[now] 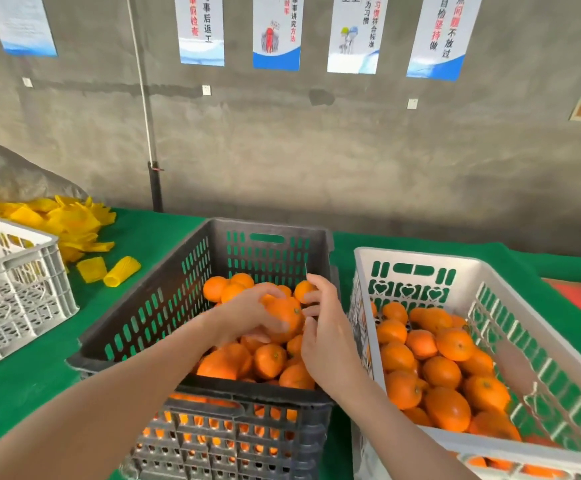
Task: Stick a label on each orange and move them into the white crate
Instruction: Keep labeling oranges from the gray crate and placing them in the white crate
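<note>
Bright orange oranges [268, 362] fill a dark grey slotted crate [150, 317] and a white crate [538, 306] with heart-shaped cutouts, on a green tabletop [39, 368] strewn with yellow foam nets [74, 223] below blue-and-white posters [275, 32].

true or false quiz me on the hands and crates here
1. The left hand holds an orange over the dark grey crate. True.
2. The white crate on the right is empty. False: it holds many oranges.
3. Yellow foam nets lie on the green cloth, left of the dark grey crate. True.
4. The right hand reaches into the white crate. False: it is beside the held orange, over the dark grey crate.
</note>
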`<state>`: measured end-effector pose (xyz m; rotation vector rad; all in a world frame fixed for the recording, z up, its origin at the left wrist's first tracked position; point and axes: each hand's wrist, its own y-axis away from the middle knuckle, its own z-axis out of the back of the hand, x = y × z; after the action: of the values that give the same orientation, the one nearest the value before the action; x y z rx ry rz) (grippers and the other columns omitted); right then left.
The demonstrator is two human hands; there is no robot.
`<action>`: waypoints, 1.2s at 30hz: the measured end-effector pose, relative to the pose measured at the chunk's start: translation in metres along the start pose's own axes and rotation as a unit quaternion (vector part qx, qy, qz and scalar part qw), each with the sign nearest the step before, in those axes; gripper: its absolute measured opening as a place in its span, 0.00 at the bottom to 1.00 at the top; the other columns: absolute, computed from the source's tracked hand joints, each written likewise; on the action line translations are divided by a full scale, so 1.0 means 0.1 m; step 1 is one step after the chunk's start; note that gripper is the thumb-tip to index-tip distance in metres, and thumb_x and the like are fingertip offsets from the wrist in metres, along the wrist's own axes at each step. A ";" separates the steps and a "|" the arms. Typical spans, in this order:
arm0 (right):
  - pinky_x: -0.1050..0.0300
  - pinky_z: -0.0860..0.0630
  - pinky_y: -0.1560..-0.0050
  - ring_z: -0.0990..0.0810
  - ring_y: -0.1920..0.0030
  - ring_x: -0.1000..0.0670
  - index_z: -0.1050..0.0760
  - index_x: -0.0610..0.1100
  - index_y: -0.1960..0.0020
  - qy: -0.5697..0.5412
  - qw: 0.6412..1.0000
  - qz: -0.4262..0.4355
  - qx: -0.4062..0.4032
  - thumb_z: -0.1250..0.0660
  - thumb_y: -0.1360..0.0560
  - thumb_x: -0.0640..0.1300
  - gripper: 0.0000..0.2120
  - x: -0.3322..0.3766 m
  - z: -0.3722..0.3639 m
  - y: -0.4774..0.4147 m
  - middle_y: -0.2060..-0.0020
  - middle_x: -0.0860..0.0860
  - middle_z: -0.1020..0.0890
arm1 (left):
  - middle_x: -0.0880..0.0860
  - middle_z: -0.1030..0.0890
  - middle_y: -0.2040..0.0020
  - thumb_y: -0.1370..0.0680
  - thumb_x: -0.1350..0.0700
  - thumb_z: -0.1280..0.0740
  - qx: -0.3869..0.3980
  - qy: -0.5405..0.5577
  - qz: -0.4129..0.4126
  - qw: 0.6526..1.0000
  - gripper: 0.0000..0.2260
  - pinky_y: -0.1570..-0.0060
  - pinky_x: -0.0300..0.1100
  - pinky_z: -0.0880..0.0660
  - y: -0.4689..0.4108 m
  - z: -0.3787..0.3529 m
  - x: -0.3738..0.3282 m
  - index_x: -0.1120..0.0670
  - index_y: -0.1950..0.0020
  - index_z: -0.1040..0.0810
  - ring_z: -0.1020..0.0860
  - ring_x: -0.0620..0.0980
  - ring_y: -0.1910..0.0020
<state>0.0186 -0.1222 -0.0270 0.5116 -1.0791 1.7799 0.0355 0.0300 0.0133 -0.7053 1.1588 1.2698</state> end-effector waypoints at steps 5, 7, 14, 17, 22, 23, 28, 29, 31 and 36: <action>0.60 0.26 0.41 0.26 0.43 0.59 0.41 0.55 0.32 -0.081 0.993 -0.010 -0.091 0.37 0.24 0.33 0.28 0.06 0.07 0.07 0.43 0.57 0.27 | 0.61 0.23 0.36 0.34 0.61 0.22 0.030 0.259 -0.048 0.964 0.31 0.46 0.51 0.22 0.16 0.17 0.03 0.52 0.34 0.28 0.21 0.59 0.42; 0.62 0.25 0.42 0.25 0.43 0.58 0.38 0.54 0.35 -0.137 0.986 -0.014 -0.093 0.33 0.26 0.33 0.27 0.13 0.12 0.10 0.43 0.56 0.26 | 0.60 0.23 0.36 0.40 0.57 0.19 0.052 0.315 -0.062 0.946 0.37 0.48 0.49 0.21 0.23 0.16 0.04 0.53 0.33 0.27 0.22 0.60 0.40; 0.53 0.26 0.40 0.21 0.44 0.53 0.19 0.46 0.51 -0.379 0.920 -0.088 -0.048 0.30 0.35 0.54 0.17 0.37 0.50 0.34 0.50 0.54 0.17 | 0.63 0.18 0.44 0.30 0.53 0.30 0.013 0.445 -0.019 0.895 0.26 0.57 0.47 0.20 0.52 -0.23 -0.11 0.61 0.34 0.27 0.17 0.59 0.52; 0.53 0.27 0.39 0.22 0.42 0.51 0.19 0.43 0.52 -0.376 0.922 -0.085 -0.024 0.30 0.32 0.49 0.12 0.37 0.66 0.44 0.48 0.50 0.18 | 0.62 0.18 0.45 0.31 0.51 0.30 0.031 0.449 -0.011 0.893 0.27 0.58 0.46 0.19 0.59 -0.44 -0.17 0.61 0.36 0.26 0.16 0.57 0.54; 0.68 0.27 0.48 0.24 0.43 0.55 0.21 0.38 0.58 -0.304 0.951 -0.051 -0.015 0.32 0.26 0.40 0.05 0.27 0.90 0.53 0.46 0.50 0.21 | 0.61 0.18 0.44 0.29 0.51 0.32 0.041 0.448 -0.007 0.893 0.25 0.59 0.45 0.20 0.66 -0.73 -0.25 0.60 0.35 0.26 0.16 0.55 0.53; 0.67 0.27 0.47 0.24 0.43 0.55 0.21 0.38 0.58 -0.289 0.956 -0.044 -0.016 0.32 0.26 0.39 0.05 0.26 0.94 0.55 0.47 0.48 0.21 | 0.61 0.19 0.43 0.28 0.51 0.33 0.042 0.447 -0.006 0.894 0.24 0.57 0.46 0.19 0.66 -0.78 -0.27 0.60 0.34 0.26 0.17 0.55 0.53; 0.63 0.26 0.47 0.23 0.47 0.53 0.22 0.40 0.58 -0.230 0.972 -0.023 -0.047 0.34 0.24 0.41 0.05 0.22 1.08 0.63 0.51 0.48 0.20 | 0.61 0.19 0.41 0.28 0.51 0.32 0.048 0.433 -0.008 0.900 0.23 0.51 0.48 0.19 0.70 -0.98 -0.35 0.58 0.35 0.26 0.17 0.56 0.51; 0.64 0.26 0.48 0.23 0.48 0.53 0.23 0.41 0.58 -0.223 0.973 -0.022 -0.053 0.34 0.24 0.41 0.05 0.21 1.10 0.65 0.52 0.48 0.20 | 0.61 0.19 0.41 0.29 0.51 0.32 0.049 0.430 -0.008 0.901 0.24 0.49 0.48 0.20 0.71 -1.01 -0.36 0.58 0.35 0.26 0.17 0.56 0.50; 0.68 0.27 0.52 0.23 0.50 0.54 0.24 0.43 0.59 -0.203 0.977 -0.007 -0.067 0.33 0.25 0.39 0.05 0.18 1.15 0.68 0.53 0.47 0.21 | 0.61 0.20 0.41 0.30 0.51 0.31 0.053 0.424 -0.007 0.904 0.25 0.47 0.48 0.21 0.72 -1.08 -0.38 0.58 0.35 0.26 0.18 0.56 0.49; 0.53 0.23 0.49 0.23 0.49 0.54 0.25 0.45 0.59 -0.158 0.981 0.036 -0.110 0.31 0.27 0.38 0.05 0.10 1.25 0.78 0.54 0.52 0.22 | 0.61 0.21 0.38 0.30 0.52 0.32 0.058 0.409 -0.020 0.910 0.27 0.46 0.50 0.21 0.72 -1.23 -0.44 0.58 0.31 0.29 0.21 0.59 0.42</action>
<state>-0.0693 -0.2343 0.0109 0.6390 -1.5119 1.6480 -0.0616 -0.0821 0.0286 -1.2226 1.8616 0.8543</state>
